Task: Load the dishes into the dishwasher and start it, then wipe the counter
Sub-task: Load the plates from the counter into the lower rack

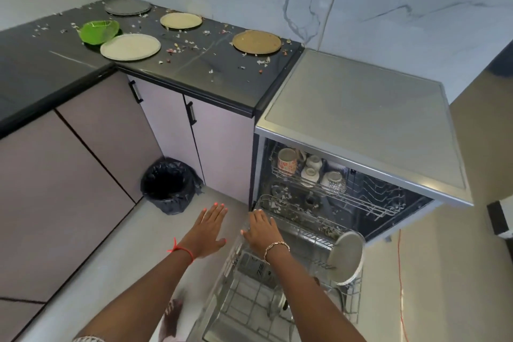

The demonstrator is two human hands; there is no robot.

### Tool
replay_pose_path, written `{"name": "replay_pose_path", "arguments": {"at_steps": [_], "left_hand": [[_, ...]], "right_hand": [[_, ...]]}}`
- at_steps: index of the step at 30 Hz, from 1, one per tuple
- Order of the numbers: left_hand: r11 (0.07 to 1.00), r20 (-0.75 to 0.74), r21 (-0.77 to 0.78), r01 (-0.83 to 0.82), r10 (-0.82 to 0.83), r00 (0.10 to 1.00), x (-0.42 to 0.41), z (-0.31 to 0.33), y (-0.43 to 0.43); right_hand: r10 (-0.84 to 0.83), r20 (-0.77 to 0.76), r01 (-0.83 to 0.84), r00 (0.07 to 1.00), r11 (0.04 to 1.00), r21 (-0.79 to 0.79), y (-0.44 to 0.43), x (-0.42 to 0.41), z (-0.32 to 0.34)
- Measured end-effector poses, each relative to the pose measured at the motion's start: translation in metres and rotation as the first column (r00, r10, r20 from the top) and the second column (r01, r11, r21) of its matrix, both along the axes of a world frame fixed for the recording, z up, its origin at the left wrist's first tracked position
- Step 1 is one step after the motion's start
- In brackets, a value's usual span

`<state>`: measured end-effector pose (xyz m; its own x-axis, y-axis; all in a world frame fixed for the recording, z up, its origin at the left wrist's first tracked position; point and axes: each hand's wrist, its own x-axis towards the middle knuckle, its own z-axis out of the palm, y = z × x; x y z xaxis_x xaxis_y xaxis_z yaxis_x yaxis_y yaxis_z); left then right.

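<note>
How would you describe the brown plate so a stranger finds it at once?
Find the dark stone counter left of the open grey dishwasher. The round brown plate lies at the counter's end nearest it. Its neighbours are cream, grey or green.

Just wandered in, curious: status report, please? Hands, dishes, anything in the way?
Left hand open, empty. Right hand open, on edge of lower rack. One plate racked; four plates, green bowl wait on crumb-strewn counter. Nothing blocking.

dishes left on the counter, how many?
5: grey plate in the back corner, green bowl left, white plate against it, cream plate by the wall, brown plate nearest the dishwasher. Counter's left end is cut off.
</note>
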<state>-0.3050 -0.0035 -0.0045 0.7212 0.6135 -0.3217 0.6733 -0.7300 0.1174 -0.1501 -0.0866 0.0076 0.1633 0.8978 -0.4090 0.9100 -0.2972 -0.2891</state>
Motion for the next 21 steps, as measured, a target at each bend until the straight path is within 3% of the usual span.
{"name": "replay_pose_path", "arguments": {"at_steps": [13,21], "left_hand": [[0.998,0.016,0.049,0.027,-0.028,0.999,-0.094,-0.004,0.221],[0.994,0.130,0.089,-0.064,0.052,0.990,-0.135,0.024,0.314]], "right_hand": [[-0.138,-0.029,0.139,0.990,0.990,0.015,0.208,-0.093,-0.016],[-0.091,-0.002,0.090,0.996,0.987,0.136,0.311,-0.127,0.021]]}}
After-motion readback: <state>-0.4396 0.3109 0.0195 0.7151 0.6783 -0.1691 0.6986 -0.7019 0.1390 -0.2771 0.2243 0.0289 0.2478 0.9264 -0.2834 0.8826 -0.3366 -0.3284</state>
